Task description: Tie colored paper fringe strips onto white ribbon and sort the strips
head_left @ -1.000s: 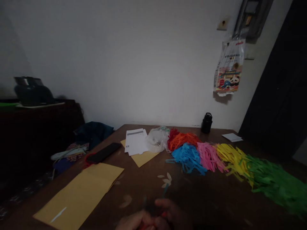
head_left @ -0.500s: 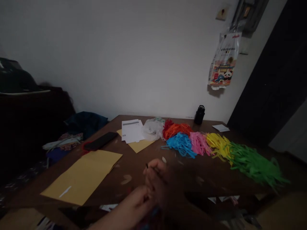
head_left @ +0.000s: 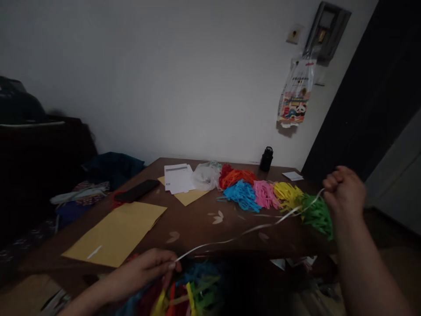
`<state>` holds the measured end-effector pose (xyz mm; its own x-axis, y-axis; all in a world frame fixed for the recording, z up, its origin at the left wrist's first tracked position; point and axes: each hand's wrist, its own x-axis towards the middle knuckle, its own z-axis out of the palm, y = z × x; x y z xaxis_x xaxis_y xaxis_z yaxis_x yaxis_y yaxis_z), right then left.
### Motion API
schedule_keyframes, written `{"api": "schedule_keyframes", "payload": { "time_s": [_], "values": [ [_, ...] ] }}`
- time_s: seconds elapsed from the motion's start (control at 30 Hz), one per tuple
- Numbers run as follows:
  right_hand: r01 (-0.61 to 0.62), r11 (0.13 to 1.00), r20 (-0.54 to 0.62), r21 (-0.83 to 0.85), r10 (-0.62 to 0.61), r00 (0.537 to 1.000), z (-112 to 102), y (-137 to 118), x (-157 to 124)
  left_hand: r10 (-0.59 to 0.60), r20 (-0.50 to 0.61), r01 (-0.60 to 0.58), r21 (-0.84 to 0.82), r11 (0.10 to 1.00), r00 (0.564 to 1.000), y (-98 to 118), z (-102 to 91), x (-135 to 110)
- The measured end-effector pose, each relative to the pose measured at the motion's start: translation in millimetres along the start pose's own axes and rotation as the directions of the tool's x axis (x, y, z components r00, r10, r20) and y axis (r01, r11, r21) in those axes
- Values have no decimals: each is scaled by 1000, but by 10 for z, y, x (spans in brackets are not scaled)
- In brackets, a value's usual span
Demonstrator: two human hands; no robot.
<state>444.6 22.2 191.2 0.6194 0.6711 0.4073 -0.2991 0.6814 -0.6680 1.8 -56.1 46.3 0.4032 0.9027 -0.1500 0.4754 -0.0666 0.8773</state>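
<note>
A thin white string (head_left: 256, 228) stretches, slightly slack, between my two hands above the table's front part. My left hand (head_left: 156, 265) pinches its near end at the lower middle. Directly under those fingers hangs a bunch of multicoloured paper strips (head_left: 204, 289), cut off by the bottom edge; whether the string is tied to it is hidden. Raised at the right, my right hand (head_left: 345, 191) is closed on the string's other end. Behind that hand lies a pile of green strips (head_left: 317, 219), partly covered by it.
Along the table's back run yellow (head_left: 287, 195), pink (head_left: 265, 194), blue (head_left: 242, 195) and orange (head_left: 238, 177) strip piles beside a clear plastic bag (head_left: 206, 175). White papers (head_left: 179, 177), a black phone-like slab (head_left: 137, 191), a brown envelope (head_left: 118, 232) and a black bottle (head_left: 266, 159) also lie or stand there.
My hands were together at the table's front middle; now they are wide apart. The right went right and up, drawing out the string, and the left went left. The bunch now shows clearly below.
</note>
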Motion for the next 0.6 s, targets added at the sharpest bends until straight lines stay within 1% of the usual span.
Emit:
{"api": "schedule_keyframes", "payload": {
  "time_s": [0.07,0.1,0.13,0.17,0.2,0.23,0.27,0.3,0.33,0.37,0.4,0.43,0.47,0.53,0.6],
  "values": [
    [-109,994,107,-3,109,988,78,193,-323,22,40,-20,-52,998,999,171,142,27],
    [-182,983,179,-14,181,967,130,306,-504,19,85,-8,-128,992,996,245,216,44],
    [-284,959,284,-8,275,918,178,417,-679,20,144,15,-238,971,989,306,280,58],
    [-352,936,358,6,326,875,218,518,-839,41,197,35,-369,929,980,355,329,65],
    [-412,911,407,14,371,835,247,606,-978,78,213,41,-505,862,974,395,360,67],
    [-471,882,444,20,414,794,268,679,-1097,122,183,22,-633,774,976,433,377,65],
    [-502,865,465,13,439,769,284,737,-1196,152,120,-15,-735,678,981,475,388,63],
    [-529,848,482,4,462,745,301,781,-1281,154,40,-60,-802,595,987,523,400,67],
    [-553,833,497,-4,482,722,324,813,-1357,130,-38,-104,-831,547,991,579,422,81],
    [-572,820,512,-13,497,701,357,836,-1426,96,-101,-138,-827,544,990,640,459,106],
    [-591,806,528,-20,511,679,400,850,-1492,72,-142,-157,-800,578,987,702,512,144],
    [-610,792,545,-23,522,657,453,858,-1553,72,-169,-176,-755,632,983,762,580,192],
    [-628,778,561,-20,529,637,512,861,-1610,99,-174,-194,-697,690,980,815,656,248],
    [-653,757,586,2,528,614,626,862,-1702,210,-124,-242,-588,772,970,886,807,361],
    [-659,751,598,31,514,614,707,866,-1758,294,-33,-268,-513,815,955,904,914,445]
  ]
}}
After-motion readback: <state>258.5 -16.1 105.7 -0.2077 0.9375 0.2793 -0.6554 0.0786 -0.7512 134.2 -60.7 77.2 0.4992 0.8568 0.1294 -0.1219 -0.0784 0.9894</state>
